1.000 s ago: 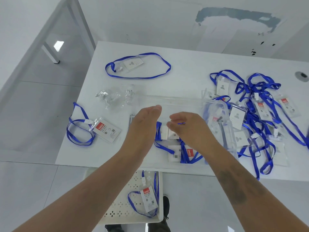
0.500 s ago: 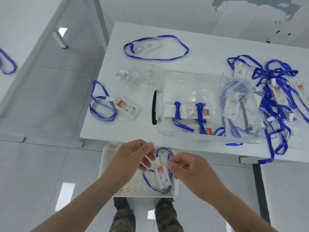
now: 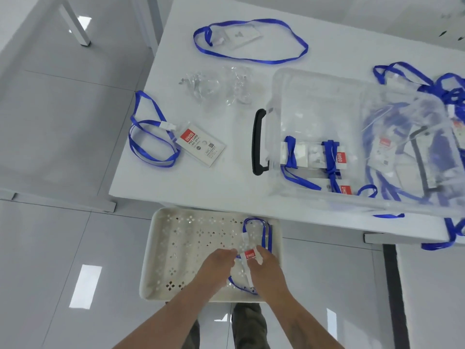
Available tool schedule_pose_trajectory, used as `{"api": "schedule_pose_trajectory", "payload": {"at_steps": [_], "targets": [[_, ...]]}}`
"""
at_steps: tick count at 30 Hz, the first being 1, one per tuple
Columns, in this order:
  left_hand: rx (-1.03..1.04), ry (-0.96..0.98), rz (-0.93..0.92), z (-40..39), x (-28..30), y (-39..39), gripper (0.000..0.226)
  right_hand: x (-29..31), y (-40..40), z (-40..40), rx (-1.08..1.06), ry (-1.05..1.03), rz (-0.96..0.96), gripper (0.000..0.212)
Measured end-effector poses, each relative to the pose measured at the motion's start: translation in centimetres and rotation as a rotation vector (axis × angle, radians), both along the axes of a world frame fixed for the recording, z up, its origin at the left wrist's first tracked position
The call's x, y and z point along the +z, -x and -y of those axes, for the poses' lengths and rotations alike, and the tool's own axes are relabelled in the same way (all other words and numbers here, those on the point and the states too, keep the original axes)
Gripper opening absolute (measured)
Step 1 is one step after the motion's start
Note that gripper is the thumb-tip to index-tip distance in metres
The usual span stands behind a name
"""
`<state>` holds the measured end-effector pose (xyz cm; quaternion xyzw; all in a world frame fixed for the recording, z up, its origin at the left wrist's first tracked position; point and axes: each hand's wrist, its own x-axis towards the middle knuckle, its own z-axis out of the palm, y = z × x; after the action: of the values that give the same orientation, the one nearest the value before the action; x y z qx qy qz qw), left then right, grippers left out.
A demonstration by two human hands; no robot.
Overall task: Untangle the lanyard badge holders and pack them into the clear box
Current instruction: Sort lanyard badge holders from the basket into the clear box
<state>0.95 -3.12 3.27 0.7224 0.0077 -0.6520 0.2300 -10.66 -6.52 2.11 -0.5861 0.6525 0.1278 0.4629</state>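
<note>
Bottom centre: left hand (image 3: 219, 263) and right hand (image 3: 264, 265) both pinch the badge holder (image 3: 249, 255) over the white tray (image 3: 161, 260). Its lanyard (image 3: 263, 238) loops loose, could snag the tray rim on lift. Clear box (image 3: 314, 96) upper right w/ two bundles packed; tangled pile (image 3: 450, 91) far right.

We see a white worktop (image 3: 251, 192) standing on a glossy pale tiled floor (image 3: 63, 159) that mirrors bright ceiling lights. Near the worktop's far left part lies a heap of crumpled clear plastic wrappers (image 3: 216, 84). Below the near edge of the worktop we find a cream perforated tray (image 3: 176, 248), its base pierced with small flower-shaped holes. At the upper left a white table leg (image 3: 75, 23) meets the floor. A dark strip (image 3: 395, 293) runs down the floor at right.
</note>
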Motion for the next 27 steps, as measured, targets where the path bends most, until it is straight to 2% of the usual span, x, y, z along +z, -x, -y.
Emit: {"api": "schedule_pose_trajectory", "payload": {"at_steps": [2,5,7,9,12,15,20,23,27], "targets": [[0.022,-0.053,-0.025,0.0,-1.4,0.5,0.017,-2.1,0.0,-0.3,-0.035,0.059,-0.011,0.037],[0.102,-0.091,-0.107,0.0,-2.6,1.0,0.014,-4.5,0.1,-0.5,-0.08,0.029,-0.051,0.042],[0.19,-0.12,-0.148,0.3,-3.2,1.2,0.012,-4.3,0.0,-0.4,-0.089,0.021,-0.07,0.041],[0.187,-0.14,-0.144,0.5,-3.4,1.4,0.013,-4.0,0.0,-0.2,-0.133,0.008,-0.024,0.039],[0.025,-0.014,-0.04,0.2,-4.4,1.4,0.024,-3.6,0.2,0.2,-0.249,-0.035,0.109,0.041],[-0.074,0.111,0.025,-0.9,-4.2,1.4,0.029,-3.2,-0.2,0.2,-0.288,-0.101,0.129,0.036],[-0.121,0.146,0.214,-0.9,-4.3,1.2,0.017,-2.5,-1.5,0.1,-0.391,-0.195,0.16,0.028],[-0.19,0.204,0.271,-1.0,-3.3,0.3,0.024,-0.8,-1.1,-0.1,-0.312,-0.136,0.254,0.026],[-0.262,0.318,0.209,-1.4,-0.4,-2.9,0.026,2.8,-0.1,0.6,0.092,0.192,0.237,0.039]]}}
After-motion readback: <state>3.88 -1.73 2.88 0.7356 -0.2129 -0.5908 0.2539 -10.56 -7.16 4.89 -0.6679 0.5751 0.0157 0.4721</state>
